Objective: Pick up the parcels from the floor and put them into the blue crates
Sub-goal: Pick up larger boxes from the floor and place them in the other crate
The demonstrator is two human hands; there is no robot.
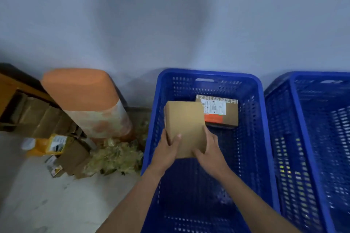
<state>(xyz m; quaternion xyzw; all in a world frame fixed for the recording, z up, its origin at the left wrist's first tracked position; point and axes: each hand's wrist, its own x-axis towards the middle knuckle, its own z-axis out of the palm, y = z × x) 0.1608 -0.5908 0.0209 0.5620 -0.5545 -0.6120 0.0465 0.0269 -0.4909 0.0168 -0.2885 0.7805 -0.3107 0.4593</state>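
Observation:
A plain brown cardboard parcel [184, 125] hangs over the left blue crate [157, 115], held between both hands. My left hand [167, 152] grips its near left corner with the thumb on top. My right hand [211, 149] holds its near right edge, fingers curled against the side. Inside the crate, at the far end, lies another brown parcel [225, 114] with a white label and an orange band. A second blue crate [303, 138] stands to the right.
Several cardboard parcels [70, 157] and a yellow packet [52, 143] lie on the floor at the left, beside crumpled packing paper [115, 155]. An orange upturned bin [85, 100] leans against the wall. Wooden furniture [11, 92] stands at the far left.

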